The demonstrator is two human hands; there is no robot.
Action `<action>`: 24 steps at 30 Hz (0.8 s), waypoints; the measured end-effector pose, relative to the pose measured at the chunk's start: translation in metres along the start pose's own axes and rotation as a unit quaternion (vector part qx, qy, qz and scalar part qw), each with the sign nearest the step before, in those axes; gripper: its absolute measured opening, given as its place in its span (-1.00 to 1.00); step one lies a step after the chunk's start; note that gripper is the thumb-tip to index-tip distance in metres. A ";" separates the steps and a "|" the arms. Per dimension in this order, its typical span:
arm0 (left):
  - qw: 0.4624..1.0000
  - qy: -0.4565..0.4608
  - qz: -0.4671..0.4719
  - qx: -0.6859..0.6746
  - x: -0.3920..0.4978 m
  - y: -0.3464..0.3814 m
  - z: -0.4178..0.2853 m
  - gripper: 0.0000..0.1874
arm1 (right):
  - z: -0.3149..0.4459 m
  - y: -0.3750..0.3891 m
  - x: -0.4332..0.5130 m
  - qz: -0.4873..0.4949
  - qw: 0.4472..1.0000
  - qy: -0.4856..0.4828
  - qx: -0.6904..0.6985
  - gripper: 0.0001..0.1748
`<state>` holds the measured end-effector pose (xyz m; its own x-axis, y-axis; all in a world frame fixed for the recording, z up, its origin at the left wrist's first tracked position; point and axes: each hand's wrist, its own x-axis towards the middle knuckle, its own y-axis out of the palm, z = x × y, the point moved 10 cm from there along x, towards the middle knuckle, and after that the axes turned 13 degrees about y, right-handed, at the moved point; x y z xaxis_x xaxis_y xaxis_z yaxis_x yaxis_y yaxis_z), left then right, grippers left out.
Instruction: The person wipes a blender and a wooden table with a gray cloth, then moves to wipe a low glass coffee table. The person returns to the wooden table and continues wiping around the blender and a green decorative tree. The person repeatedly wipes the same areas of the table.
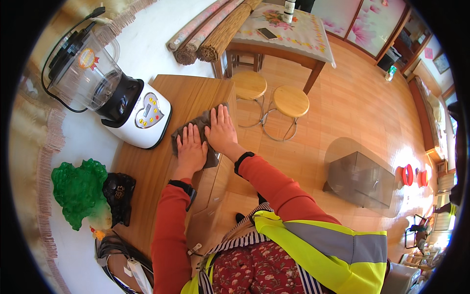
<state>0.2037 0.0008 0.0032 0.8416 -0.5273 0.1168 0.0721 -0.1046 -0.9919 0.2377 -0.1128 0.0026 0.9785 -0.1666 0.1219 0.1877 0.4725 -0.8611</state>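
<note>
A dark grey-brown cloth point(211, 160) lies spread on the wooden cabinet top point(147, 183), partly over its front edge. My left hand point(192, 149) rests flat on the cloth, fingers apart. Beside it, my right hand point(221, 129) also presses flat on the cloth, nearer the cabinet's far end, with fingers spread. Neither hand is closed around the cloth. To the left of my hands stands a white blender point(137, 114) with a clear jug and black lid.
A green cabbage-shaped ornament point(79, 191) on a dark base and coiled black cables point(117, 250) sit at left. Rolled mats point(220, 33) lie beyond the cabinet, near a covered table point(308, 33). Round stools point(290, 101) and a smoky transparent-topped table point(358, 176) stand on the floor.
</note>
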 end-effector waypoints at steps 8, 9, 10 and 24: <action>0.999 0.014 0.030 -0.005 0.003 0.004 0.003 -0.23 | 0.000 0.003 -0.002 0.013 1.000 0.002 -0.006 -0.18; 0.999 0.019 0.035 -0.008 0.004 0.005 0.004 -0.23 | 0.000 0.002 -0.001 0.010 1.000 0.000 -0.008 -0.17; 0.999 0.023 0.037 -0.012 0.005 0.006 0.004 -0.23 | 0.000 0.003 0.000 0.011 1.000 -0.001 -0.010 -0.16; 0.998 0.019 0.056 -0.017 0.062 0.007 0.033 -0.21 | 0.006 0.009 0.066 0.022 0.988 0.013 -0.151 -0.06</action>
<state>0.2744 -0.0047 0.0021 0.8224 -0.5689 0.0067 -0.0406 -0.0705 -0.9967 0.3043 -0.1144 0.0058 0.9819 -0.1755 0.0716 0.1069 0.2008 -0.9738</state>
